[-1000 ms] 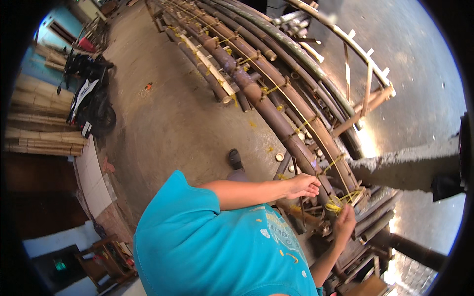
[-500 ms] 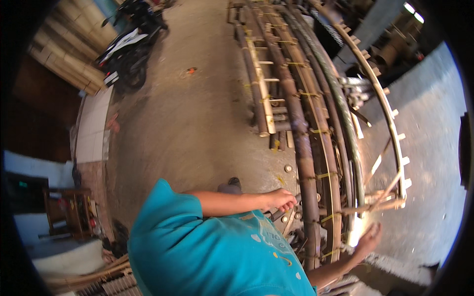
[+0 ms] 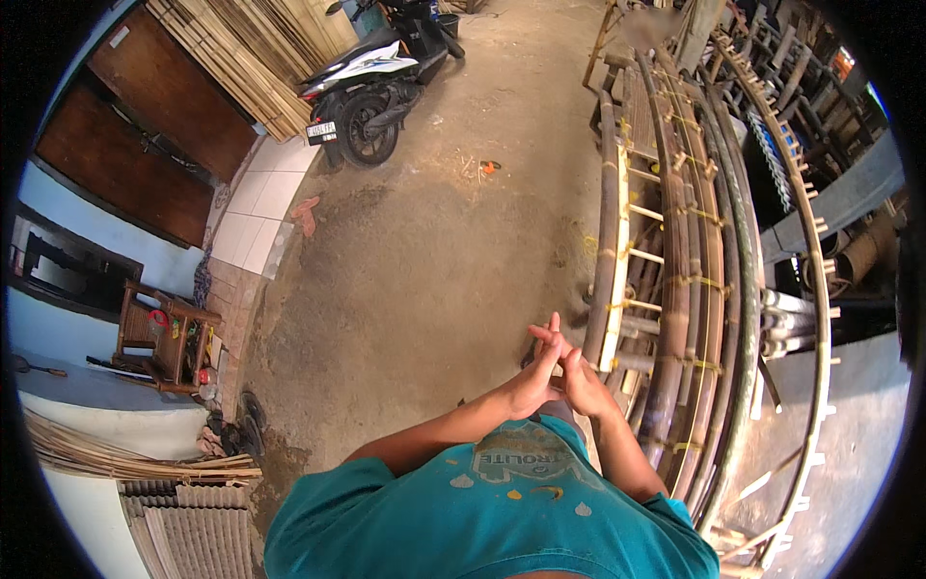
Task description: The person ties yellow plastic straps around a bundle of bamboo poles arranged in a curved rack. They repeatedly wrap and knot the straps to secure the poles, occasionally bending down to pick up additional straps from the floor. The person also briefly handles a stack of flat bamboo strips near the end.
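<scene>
Well left of our grip we see a wooden chair (image 3: 178,349), then, ahead-left, a motorcycle (image 3: 376,82); our left hand (image 3: 531,388) and right hand (image 3: 585,391) meet, fingers outstretched and touching; just right run yellow-tied bamboo poles (image 3: 677,318), farther right a curved pole (image 3: 821,309)

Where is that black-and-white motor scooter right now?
In the head view, the motor scooter stands at the upper left, just right of the bamboo strips and beyond the pale floor tiles.
</scene>
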Action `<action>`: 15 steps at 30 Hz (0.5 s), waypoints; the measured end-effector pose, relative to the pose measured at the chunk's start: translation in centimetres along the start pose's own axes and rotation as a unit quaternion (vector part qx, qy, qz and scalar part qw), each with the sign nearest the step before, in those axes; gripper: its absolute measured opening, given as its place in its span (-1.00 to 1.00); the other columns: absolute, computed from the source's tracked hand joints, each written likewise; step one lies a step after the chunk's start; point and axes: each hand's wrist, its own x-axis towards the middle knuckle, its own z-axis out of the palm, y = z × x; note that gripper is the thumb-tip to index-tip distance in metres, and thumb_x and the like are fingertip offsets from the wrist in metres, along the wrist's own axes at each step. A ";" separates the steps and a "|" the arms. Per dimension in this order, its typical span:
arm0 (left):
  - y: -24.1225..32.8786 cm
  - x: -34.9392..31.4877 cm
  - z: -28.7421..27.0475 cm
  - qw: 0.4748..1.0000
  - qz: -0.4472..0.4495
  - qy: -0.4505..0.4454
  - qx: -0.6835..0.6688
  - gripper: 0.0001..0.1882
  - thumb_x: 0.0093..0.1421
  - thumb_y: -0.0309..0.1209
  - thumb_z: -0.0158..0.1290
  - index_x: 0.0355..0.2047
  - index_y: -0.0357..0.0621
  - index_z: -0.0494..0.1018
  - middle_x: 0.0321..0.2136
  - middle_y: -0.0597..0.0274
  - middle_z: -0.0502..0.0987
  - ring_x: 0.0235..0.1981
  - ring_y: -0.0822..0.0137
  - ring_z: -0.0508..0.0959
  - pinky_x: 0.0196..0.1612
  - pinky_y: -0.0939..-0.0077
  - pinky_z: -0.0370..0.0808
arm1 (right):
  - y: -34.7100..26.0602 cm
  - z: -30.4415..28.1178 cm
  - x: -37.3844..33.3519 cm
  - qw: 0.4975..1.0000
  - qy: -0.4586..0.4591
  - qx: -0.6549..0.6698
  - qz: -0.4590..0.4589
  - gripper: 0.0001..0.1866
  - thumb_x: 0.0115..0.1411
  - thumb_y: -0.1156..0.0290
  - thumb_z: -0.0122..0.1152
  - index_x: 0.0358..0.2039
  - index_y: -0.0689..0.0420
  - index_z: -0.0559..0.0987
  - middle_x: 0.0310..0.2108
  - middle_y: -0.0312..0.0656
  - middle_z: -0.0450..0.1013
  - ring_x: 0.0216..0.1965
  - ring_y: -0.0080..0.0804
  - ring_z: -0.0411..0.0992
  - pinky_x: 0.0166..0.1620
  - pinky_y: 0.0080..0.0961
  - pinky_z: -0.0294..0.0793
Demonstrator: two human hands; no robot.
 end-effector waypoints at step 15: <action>27.5 29.7 -3.9 0.975 0.099 -0.113 -0.165 -0.21 0.28 0.25 -0.42 0.04 -0.25 0.36 0.02 0.03 0.41 0.11 0.15 0.34 0.16 0.16 0.26 | -5.2 -25.1 33.8 0.970 -0.204 -0.038 -0.124 -0.12 0.22 -0.30 -0.23 0.27 0.21 0.09 0.16 0.12 0.20 0.20 -0.07 0.18 0.19 -0.27 0.20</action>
